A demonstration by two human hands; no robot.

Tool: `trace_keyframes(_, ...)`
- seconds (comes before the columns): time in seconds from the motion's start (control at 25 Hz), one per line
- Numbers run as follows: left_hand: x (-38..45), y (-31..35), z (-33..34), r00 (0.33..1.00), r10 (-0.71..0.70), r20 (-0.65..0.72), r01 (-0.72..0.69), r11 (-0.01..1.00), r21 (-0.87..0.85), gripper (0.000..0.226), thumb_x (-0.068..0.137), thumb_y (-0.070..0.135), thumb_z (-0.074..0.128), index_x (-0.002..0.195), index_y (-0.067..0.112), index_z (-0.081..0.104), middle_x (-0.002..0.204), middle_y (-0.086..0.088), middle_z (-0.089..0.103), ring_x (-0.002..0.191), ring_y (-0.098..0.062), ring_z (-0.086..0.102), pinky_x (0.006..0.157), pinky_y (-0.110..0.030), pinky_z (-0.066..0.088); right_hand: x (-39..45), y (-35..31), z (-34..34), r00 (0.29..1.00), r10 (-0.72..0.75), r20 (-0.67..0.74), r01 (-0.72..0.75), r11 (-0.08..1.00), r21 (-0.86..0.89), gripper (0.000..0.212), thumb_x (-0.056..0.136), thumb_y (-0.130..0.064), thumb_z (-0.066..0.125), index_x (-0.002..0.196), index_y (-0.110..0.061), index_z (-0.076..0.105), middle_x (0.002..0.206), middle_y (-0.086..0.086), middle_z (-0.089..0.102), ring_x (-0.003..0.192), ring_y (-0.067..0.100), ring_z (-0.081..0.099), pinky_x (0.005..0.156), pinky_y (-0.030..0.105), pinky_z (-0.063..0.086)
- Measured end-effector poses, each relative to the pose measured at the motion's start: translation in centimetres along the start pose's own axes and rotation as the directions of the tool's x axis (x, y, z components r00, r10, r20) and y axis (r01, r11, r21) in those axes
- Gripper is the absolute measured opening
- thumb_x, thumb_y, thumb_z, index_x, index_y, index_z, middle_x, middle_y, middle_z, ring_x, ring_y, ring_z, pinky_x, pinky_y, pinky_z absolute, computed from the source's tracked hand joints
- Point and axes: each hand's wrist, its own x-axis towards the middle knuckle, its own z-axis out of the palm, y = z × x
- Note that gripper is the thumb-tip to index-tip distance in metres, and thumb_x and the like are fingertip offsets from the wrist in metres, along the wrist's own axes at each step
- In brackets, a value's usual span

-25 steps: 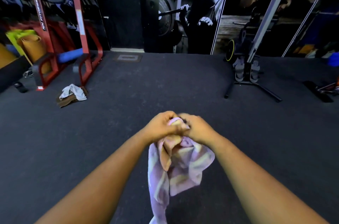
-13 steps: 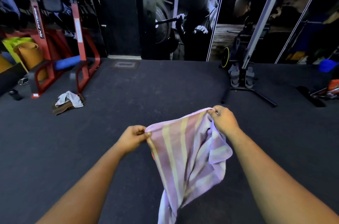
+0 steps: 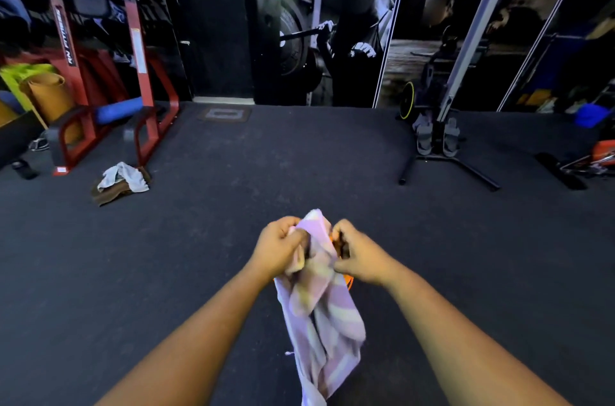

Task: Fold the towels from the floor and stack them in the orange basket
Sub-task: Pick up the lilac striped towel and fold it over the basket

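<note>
Two hands, left (image 3: 278,247) and right (image 3: 361,256), grasp one striped towel (image 3: 321,306); perhaps two more towels (image 3: 121,181) lie crumpled.

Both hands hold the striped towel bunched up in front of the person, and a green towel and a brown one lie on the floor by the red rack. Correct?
Not quite. In the head view the towel lying with the brown one by the red rack is white, not green. The rest holds: the left hand and right hand both hold the bunched striped towel.

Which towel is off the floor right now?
The purple striped towel, gripped by both hands; the white towel and brown towel lie heaped by the red rack.
</note>
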Motion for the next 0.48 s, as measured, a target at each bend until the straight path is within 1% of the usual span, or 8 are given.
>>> trace_keyframes(0.04, 0.1, -0.1, -0.3, 0.999, -0.015, -0.035, 0.014, 1.0, -0.022, 0.014, 0.078, 0.033, 0.055, 0.071, 0.026, 0.065, 0.063, 0.011, 0.066, 0.061, -0.004, 0.058, 0.064, -0.027, 0.048, -0.8, 0.5, 1.2, 0.999, 0.018, -0.032, -0.02, 0.999, -0.04, 0.034, 0.072, -0.014, 0.07, 0.09, -0.026, 0.043, 0.075, -0.009, 0.052, 0.06, 0.002, 0.041, 0.06, 0.032, 0.038)
trace_keyframes(0.12, 0.3, 0.3, -0.4, 0.998, -0.038, -0.045, 0.037, 0.999, -0.023, 0.015, 0.081, 0.032, 0.056, 0.071, 0.023, 0.064, 0.063, 0.012, 0.066, 0.061, -0.004, 0.058, 0.06, -0.021, 0.047, -1.9, 0.5, 3.8, 0.985, 0.047, -0.165, -0.04, 0.998, 0.05, 0.023, 0.079, -0.037, 0.069, 0.091, -0.028, 0.051, 0.076, -0.012, 0.058, 0.065, 0.002, 0.048, 0.063, 0.034, 0.043)
trace_keyframes(0.2, 0.2, 0.4, 0.6, 0.988, -0.127, -0.089, 0.114, 0.984, -0.139, 0.016, 0.088, 0.024, 0.059, 0.074, 0.017, 0.06, 0.063, 0.009, 0.063, 0.062, -0.01, 0.058, 0.059, -0.024, 0.046, -2.0, 0.0, 5.7, 0.964, 0.06, -0.259, -0.041, 0.996, 0.079, 0.041, 0.081, -0.061, 0.065, 0.096, -0.024, 0.057, 0.082, -0.01, 0.062, 0.072, 0.004, 0.053, 0.066, 0.032, 0.045)
trace_keyframes(0.24, 0.2, 0.5, 1.0, 0.969, -0.219, -0.119, 0.177, 0.941, -0.29, 0.017, 0.09, 0.019, 0.06, 0.074, 0.015, 0.058, 0.063, 0.005, 0.062, 0.062, -0.014, 0.057, 0.058, -0.028, 0.046, -1.8, 0.5, 6.3, 0.964, 0.059, -0.259, -0.065, 0.998, -0.013, 0.045, 0.081, -0.064, 0.065, 0.096, -0.022, 0.058, 0.086, -0.01, 0.062, 0.076, 0.006, 0.054, 0.066, 0.029, 0.044)
trace_keyframes(0.32, 0.3, 0.6, 1.2, 0.919, -0.38, -0.107, 0.268, 0.799, -0.538, 0.012, 0.091, 0.017, 0.059, 0.08, 0.013, 0.058, 0.068, -0.005, 0.063, 0.062, -0.019, 0.061, 0.061, -0.032, 0.048, -1.7, 2.1, 6.6, 0.972, 0.059, -0.226, -0.11, 0.97, -0.218, 0.036, 0.083, -0.057, 0.065, 0.092, -0.022, 0.06, 0.089, -0.011, 0.059, 0.083, 0.01, 0.053, 0.07, 0.03, 0.041)
trace_keyframes(0.36, 0.4, 0.5, 0.9, 0.904, -0.416, -0.101, 0.284, 0.761, -0.584, 0.01, 0.091, 0.018, 0.059, 0.083, 0.012, 0.059, 0.07, -0.008, 0.063, 0.063, -0.021, 0.063, 0.062, -0.033, 0.049, -1.8, 3.3, 6.5, 0.971, 0.079, -0.225, -0.13, 0.967, -0.221, 0.03, 0.083, -0.052, 0.064, 0.087, -0.022, 0.061, 0.087, -0.011, 0.057, 0.082, 0.01, 0.052, 0.07, 0.031, 0.04)
trace_keyframes(0.4, 0.7, 0.2, 0.5, 0.895, -0.434, -0.104, 0.294, 0.749, -0.594, 0.009, 0.091, 0.017, 0.058, 0.084, 0.01, 0.058, 0.071, -0.011, 0.062, 0.061, -0.022, 0.061, 0.059, -0.033, 0.049, -2.2, 4.0, 6.2, 0.965, 0.113, -0.239, -0.15, 0.978, -0.142, 0.027, 0.081, -0.047, 0.061, 0.082, -0.02, 0.06, 0.082, -0.011, 0.056, 0.078, 0.009, 0.05, 0.069, 0.032, 0.039)
trace_keyframes(0.48, 0.9, -0.3, -0.4, 0.9, -0.412, -0.144, 0.283, 0.802, -0.526, 0.01, 0.091, 0.013, 0.057, 0.084, 0.006, 0.055, 0.07, -0.014, 0.058, 0.056, -0.022, 0.055, 0.051, -0.028, 0.043, -2.7, 4.2, 5.2, 0.903, 0.234, -0.36, -0.179, 0.967, 0.179, 0.021, 0.079, -0.035, 0.055, 0.075, -0.014, 0.054, 0.072, -0.007, 0.053, 0.07, 0.007, 0.046, 0.067, 0.033, 0.037)
